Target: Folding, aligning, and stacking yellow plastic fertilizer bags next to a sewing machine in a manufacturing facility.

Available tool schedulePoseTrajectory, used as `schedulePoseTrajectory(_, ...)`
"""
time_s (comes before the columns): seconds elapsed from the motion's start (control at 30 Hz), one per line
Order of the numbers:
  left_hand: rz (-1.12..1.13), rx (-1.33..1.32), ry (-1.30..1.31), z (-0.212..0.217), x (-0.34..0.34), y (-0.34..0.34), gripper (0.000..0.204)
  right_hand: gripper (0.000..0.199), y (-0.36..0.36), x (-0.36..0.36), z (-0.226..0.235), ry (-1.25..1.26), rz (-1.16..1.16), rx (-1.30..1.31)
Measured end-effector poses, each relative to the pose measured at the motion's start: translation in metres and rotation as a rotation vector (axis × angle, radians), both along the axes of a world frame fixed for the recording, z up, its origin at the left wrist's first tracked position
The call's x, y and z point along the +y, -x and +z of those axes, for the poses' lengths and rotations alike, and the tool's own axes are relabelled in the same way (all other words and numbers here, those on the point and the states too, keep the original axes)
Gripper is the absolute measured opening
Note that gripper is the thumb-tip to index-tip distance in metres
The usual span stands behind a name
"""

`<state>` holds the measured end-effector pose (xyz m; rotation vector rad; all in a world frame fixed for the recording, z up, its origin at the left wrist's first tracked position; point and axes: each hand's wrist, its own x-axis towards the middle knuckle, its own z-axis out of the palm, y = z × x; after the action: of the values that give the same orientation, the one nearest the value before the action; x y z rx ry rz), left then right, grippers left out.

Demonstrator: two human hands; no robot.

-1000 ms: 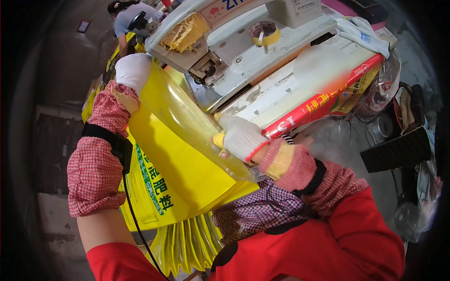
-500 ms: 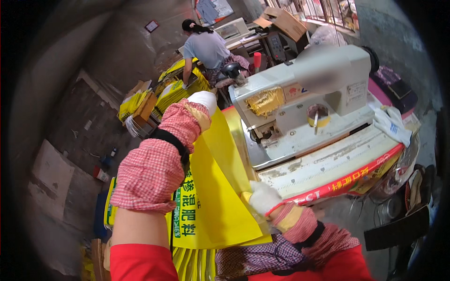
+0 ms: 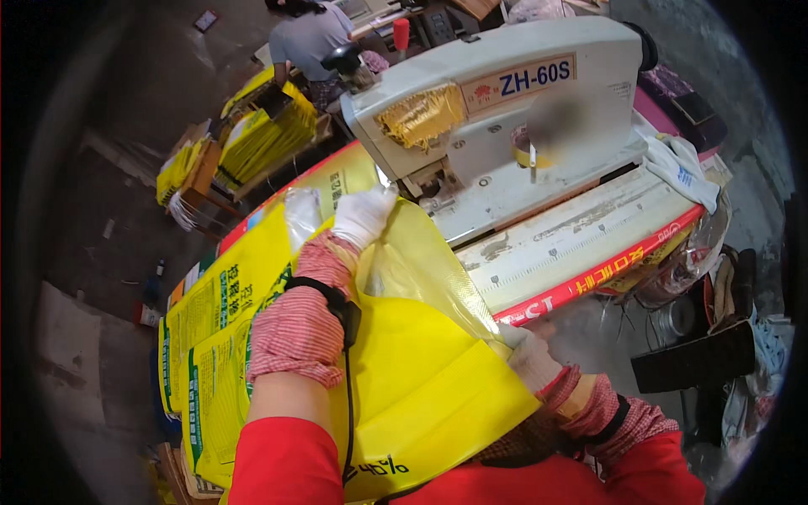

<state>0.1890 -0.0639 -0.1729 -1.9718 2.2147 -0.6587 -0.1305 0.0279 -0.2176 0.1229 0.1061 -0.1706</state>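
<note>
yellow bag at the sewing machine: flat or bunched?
Mostly flat: the yellow bag lies spread between left hand and right hand; its clear liner is crumpled at the top.

The sewing machine (image 3: 505,109) is blocking the way ahead of the left hand (image 3: 362,215). The yellow bag (image 3: 404,370) is covering the near tabletop (image 3: 589,244), leaving a bare strip open to the right, beyond the right hand (image 3: 530,358).
</note>
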Motion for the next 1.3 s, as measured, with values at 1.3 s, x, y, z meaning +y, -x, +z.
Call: schedulePoseTrajectory(1.3, 0.001, 0.089, 0.029, 0.116, -0.024, -0.036, 0.021, 0.029, -0.162, -0.103, 0.046, 2.449, 0.292, 1.202)
